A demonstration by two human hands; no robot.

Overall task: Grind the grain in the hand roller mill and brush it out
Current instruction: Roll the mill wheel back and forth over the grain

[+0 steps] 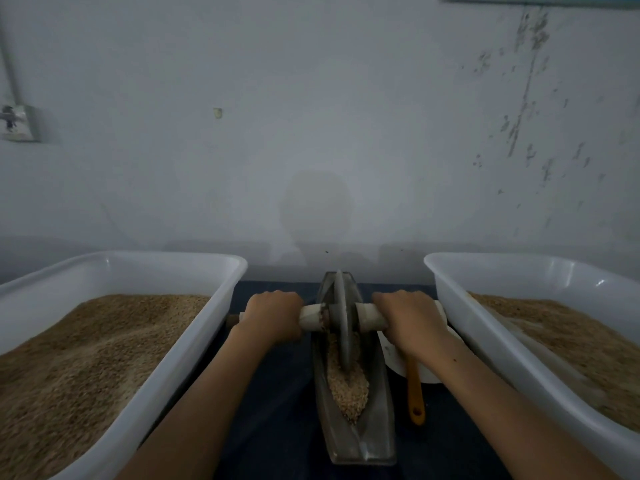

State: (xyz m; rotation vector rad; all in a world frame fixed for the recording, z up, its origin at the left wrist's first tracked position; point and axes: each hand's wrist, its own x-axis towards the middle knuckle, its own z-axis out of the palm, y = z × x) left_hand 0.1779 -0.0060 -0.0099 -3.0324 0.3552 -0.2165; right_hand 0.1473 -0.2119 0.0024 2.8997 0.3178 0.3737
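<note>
Mill trough [349,441] set at the desk's [277,410] middle, long axis running from the near edge toward the wall [311,133], narrow boat shape of dull grey metal, pointed ends.

Flanked by 2 big white tubs: left tub [194,341] along the desk's left edge, right tub [485,341] along the right edge, each heaped with tan grain, both close beside the forearms.

Grey disc wheel [341,320] standing upright in the trough's far half, edge down in the groove, pale axle handle [367,318] crossing it from left to right.

Tan crushed grain [346,386] lying in the groove's middle and near part, just behind the wheel.

Left hand [273,315] wrapped tight round the axle's left end; right hand [412,320] wrapped tight round the right end.

White dish [391,358] partly hidden under the right wrist, between trough and right tub.

Orange brush handle [415,393] lying just right of the trough, parallel to it, hanging hole toward the near edge.
</note>
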